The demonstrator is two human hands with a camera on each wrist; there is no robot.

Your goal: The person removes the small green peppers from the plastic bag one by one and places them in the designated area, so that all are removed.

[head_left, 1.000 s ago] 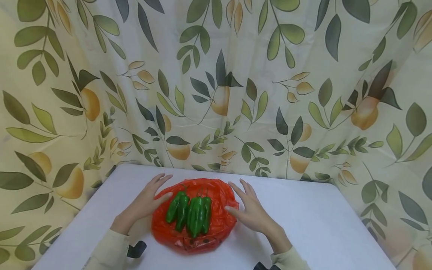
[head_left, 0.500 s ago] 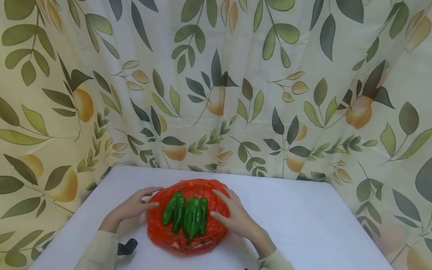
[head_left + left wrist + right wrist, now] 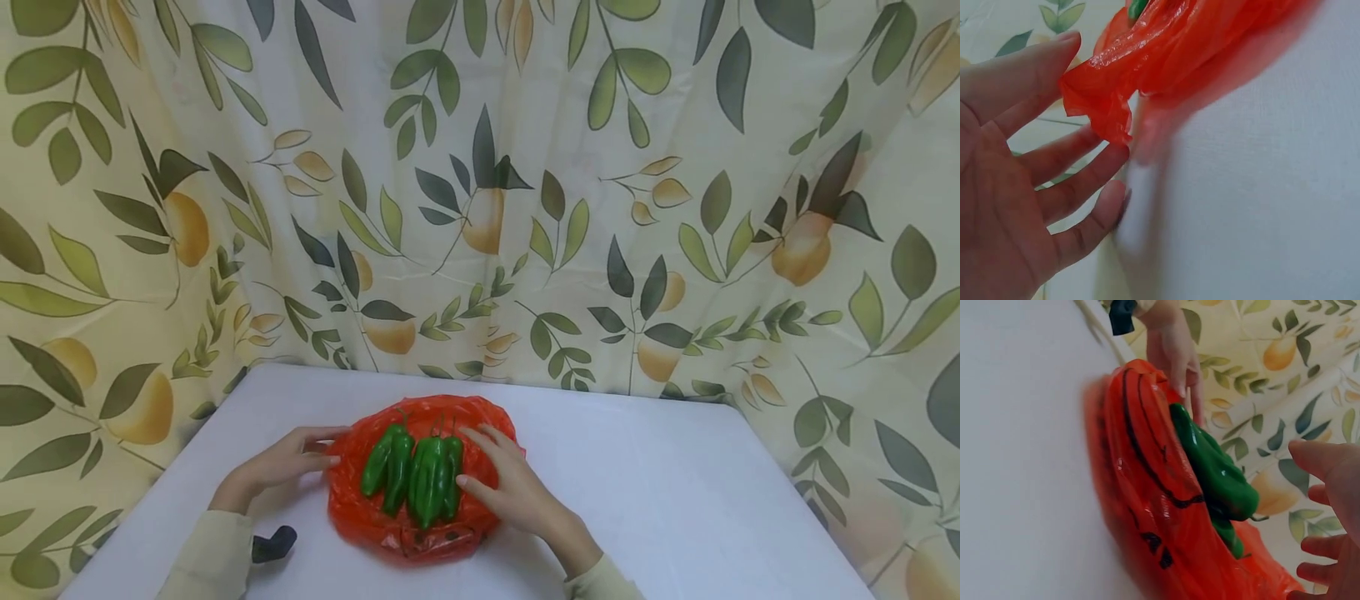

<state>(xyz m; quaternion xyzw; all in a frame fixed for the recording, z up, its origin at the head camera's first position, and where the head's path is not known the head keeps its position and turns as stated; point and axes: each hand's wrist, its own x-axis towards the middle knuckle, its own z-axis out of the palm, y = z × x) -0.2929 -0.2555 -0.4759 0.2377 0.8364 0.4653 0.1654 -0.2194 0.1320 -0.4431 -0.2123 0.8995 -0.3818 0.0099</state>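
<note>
Several green peppers (image 3: 430,485) lie side by side on a crumpled red plastic bag (image 3: 352,512) on the table. At the bag's left edge is my left hand (image 3: 272,467); in the left wrist view its loosely bent fingers (image 3: 1079,190) meet a drooping fold of the red plastic, thumb apart from the fingers. My right hand (image 3: 519,492) is over the bag's right side with fingers spread, its thumb close to the rightmost pepper. In the right wrist view a gap shows between that hand's fingertips (image 3: 1316,547) and the peppers (image 3: 1219,469). Dark markings show on the bag.
The white table (image 3: 645,492) extends on both sides of the bag. Behind and to the left hangs a curtain (image 3: 555,275) printed with leaves and fruit. A black device (image 3: 274,544) sits at the left wrist.
My right hand has moved left, from beside the bag to over its right side near the peppers. My left hand has moved left and slightly down, to the bag's left edge.
</note>
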